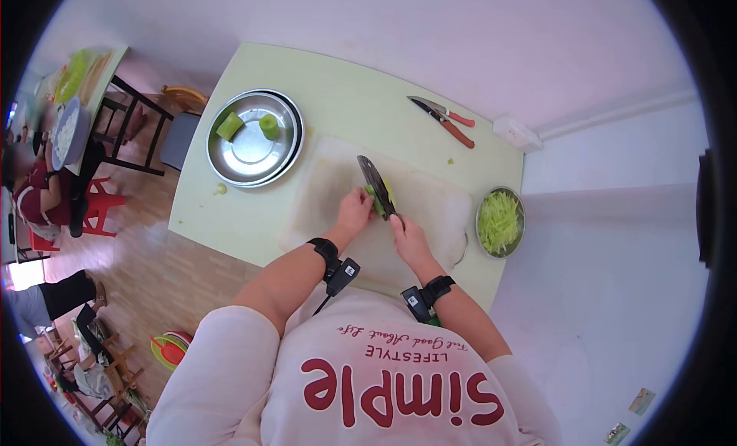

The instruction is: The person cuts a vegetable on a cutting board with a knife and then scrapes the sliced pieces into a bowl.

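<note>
On a white cutting board [330, 173], my left hand [355, 211] has its fingers closed on a green vegetable piece [378, 203]. My right hand [411, 239] grips the handle of a dark-bladed knife [373, 180], whose blade lies along the right side of that hand's neighbour, close to my left fingertips. Part of the green piece is hidden by the blade and my fingers. Pale green bits show just beyond the blade.
Stacked metal trays [249, 158] at the left hold two green pieces. Two knives [445, 123] lie at the back right. A bowl of green shreds [499, 223] stands at the right edge. A seated person [46, 193] is far left.
</note>
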The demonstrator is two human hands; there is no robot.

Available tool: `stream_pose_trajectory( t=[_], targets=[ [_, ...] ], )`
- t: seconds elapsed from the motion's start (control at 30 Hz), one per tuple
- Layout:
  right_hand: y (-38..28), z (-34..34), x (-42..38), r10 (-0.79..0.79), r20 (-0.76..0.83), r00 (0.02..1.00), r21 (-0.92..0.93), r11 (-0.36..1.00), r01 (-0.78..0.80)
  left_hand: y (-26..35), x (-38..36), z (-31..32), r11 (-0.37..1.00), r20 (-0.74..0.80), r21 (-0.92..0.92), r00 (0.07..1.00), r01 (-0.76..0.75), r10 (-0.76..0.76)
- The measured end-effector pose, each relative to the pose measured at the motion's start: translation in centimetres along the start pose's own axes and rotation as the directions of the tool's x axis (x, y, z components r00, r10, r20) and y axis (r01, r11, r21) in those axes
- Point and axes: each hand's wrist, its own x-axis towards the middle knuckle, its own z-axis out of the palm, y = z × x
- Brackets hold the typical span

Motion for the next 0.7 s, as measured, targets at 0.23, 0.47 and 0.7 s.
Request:
stream_pose_trajectory(
  t=[0.23,0.47,0.7],
  targets=[
    [2.7,1.2,0.6,-0.167,-0.07,0.984,-0.073,0.984,0.161,-0.6,1.1,-1.0,0.967,0.217,-0.212,0.972,0.139,-0.092],
    [3.1,0.9,0.9,-0.151,-0.017,0.988,0.019,0.988,0.151,-0.4,1.1,-1.4,0.96,0.287,-0.18,0.945,0.213,-0.156],
    [4.1,1.9,1.4,-0.116,0.049,0.992,0.123,0.986,0.109,0.6,0.7,-1.3,0.982,0.18,-0.086,0.972,0.17,-0.153]
  ],
)
